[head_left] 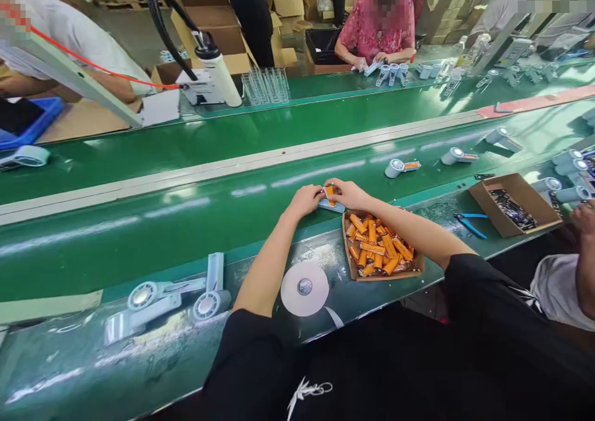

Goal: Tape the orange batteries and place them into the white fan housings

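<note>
Over the near edge of the green conveyor belt, my left hand [304, 200] and my right hand [349, 194] meet at one small work spot. An orange-wrapped battery [330, 192] is pinched in my right fingers, with a pale strip along its side. Just under it lies a light blue plastic casing [331, 207], partly covered by my hands. My left fingers are closed at the battery's left edge; what they grip is hard to make out. Below my right forearm stands a cardboard box [384, 278] of orange batteries [372, 247]. A roll of white tape [297, 284] lies near my left forearm.
Light blue handheld fan bodies [209, 305] lie at the left, and others [395, 168] sit on the belt. At right are blue-handled pliers [471, 224] and a carton of small dark parts [502, 226]. A co-worker in pink [376, 27] sits across the belt.
</note>
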The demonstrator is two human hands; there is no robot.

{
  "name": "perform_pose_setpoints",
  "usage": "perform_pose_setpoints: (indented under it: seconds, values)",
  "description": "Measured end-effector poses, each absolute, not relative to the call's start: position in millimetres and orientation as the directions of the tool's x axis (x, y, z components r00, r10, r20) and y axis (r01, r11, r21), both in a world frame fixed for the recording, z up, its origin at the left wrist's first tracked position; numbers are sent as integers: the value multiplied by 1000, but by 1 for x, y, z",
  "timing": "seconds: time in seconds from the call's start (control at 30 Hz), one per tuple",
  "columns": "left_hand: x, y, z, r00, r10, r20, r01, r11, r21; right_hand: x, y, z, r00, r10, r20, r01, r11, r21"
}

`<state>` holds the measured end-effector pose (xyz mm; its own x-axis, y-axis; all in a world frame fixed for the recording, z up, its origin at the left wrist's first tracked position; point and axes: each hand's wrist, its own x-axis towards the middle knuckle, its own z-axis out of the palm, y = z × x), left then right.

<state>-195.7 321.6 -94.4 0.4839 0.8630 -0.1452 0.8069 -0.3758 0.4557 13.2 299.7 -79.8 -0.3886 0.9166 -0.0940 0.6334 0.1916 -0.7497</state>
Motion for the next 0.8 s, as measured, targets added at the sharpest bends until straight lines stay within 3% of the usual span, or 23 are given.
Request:
perform_pose_setpoints:
  seconds: [0.27,0.4,0.5,0.8]
  values:
    - [-185,317,-82,581,806,-112,771,-500,395,21,279,-45,-394,913,-108,817,294,-496]
    - [-183,335,-106,580,804,-132,789,-514,338,22,275,-46,-593,785,-179,802,555,-223]
    - [-180,339,-120,572,806,-154,805,-515,296,20,273,-48,-610,750,-255,784,617,-63]
    - [-163,334,-129,500,865,-37,817,-457,353,22,289,-52,-574,741,-349,791,612,-1]
